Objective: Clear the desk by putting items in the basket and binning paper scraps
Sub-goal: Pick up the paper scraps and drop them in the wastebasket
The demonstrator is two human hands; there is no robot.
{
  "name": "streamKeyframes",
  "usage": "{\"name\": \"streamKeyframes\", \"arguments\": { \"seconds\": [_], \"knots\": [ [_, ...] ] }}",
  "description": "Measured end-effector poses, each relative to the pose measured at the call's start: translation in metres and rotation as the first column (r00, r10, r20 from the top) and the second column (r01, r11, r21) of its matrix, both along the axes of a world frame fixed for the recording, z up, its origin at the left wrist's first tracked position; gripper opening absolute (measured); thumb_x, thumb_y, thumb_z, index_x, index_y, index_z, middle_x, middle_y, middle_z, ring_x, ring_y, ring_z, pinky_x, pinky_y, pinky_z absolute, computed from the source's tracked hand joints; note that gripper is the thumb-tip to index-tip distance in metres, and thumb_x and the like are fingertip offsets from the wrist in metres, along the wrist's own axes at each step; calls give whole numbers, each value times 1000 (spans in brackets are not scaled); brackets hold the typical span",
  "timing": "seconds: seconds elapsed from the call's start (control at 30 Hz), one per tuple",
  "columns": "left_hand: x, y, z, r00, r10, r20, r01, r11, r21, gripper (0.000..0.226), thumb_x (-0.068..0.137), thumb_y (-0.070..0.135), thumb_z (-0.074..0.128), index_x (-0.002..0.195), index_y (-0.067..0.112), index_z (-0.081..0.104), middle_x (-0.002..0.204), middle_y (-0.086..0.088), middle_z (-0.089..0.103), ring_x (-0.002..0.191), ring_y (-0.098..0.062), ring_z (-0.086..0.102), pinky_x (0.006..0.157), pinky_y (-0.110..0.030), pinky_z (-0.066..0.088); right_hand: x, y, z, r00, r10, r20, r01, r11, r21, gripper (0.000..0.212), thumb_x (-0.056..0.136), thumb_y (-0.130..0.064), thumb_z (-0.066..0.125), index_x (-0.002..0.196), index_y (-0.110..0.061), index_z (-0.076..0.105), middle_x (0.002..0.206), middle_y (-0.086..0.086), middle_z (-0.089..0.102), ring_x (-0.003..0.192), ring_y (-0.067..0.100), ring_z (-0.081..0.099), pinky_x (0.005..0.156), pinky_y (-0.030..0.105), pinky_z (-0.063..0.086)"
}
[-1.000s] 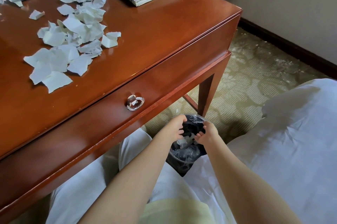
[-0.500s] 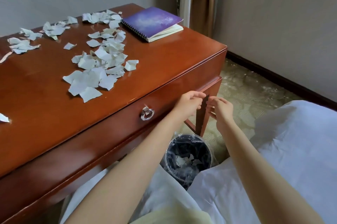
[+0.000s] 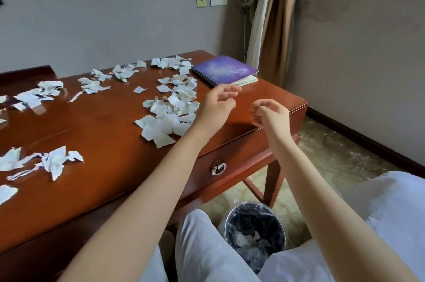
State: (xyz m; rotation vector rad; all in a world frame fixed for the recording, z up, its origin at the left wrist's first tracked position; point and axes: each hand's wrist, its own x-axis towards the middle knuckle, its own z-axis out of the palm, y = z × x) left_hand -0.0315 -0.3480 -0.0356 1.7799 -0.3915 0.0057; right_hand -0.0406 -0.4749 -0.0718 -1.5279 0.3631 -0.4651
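Torn white paper scraps point(image 3: 169, 109) lie scattered over the red-brown wooden desk point(image 3: 103, 134), with a dense pile in the middle and looser ones to the left point(image 3: 46, 162). A purple spiral notebook point(image 3: 226, 70) rests at the desk's far right corner. A black bin point(image 3: 255, 229) lined with clear plastic stands on the floor beside my knee, with several scraps inside. My left hand point(image 3: 217, 104) hovers over the desk just right of the middle pile, fingers loosely curled and empty. My right hand point(image 3: 271, 115) hangs above the desk's front right edge, also empty.
A drawer with a ring pull point(image 3: 218, 168) runs along the desk front. A white bed cover point(image 3: 391, 224) fills the lower right. Curtain point(image 3: 273, 24) and a window lie behind the desk's right end. No basket is in view.
Both hands have risen from the bin under the desk up over the desktop, leaving scraps in the bin. My view has tilted up with them.
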Motion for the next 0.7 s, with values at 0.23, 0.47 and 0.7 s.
{"name": "streamKeyframes", "arguments": {
  "seconds": [0.23,0.47,0.7],
  "knots": [
    [2,77,-11,910,284,303,-368,890,270,30,86,8,56,112,22,59,129,2,47,123,-13,41,96,-19,31,26,55,7,946,306,-112,-314,763,-565,48,77,-14,67,123,-19,54,120,0,51,113,14,46,92,23,35],
    [5,142,-20,984,109,139,-175,507,844,112,57,67,73,145,45,7,157,2,-12,146,-27,-13,116,-49,2,48,89,4,772,430,-468,-579,170,-798,100,69,-58,70,147,-45,8,159,0,-10,146,23,-16,117,50,-4],
    [24,152,-35,993,113,-38,-35,581,813,101,66,69,65,144,46,5,158,-3,-7,146,-29,-7,116,-47,3,65,102,-4,752,498,-431,-613,291,-734,87,73,-55,70,146,-29,28,153,-1,28,140,22,27,115,39,23]
  ]
}}
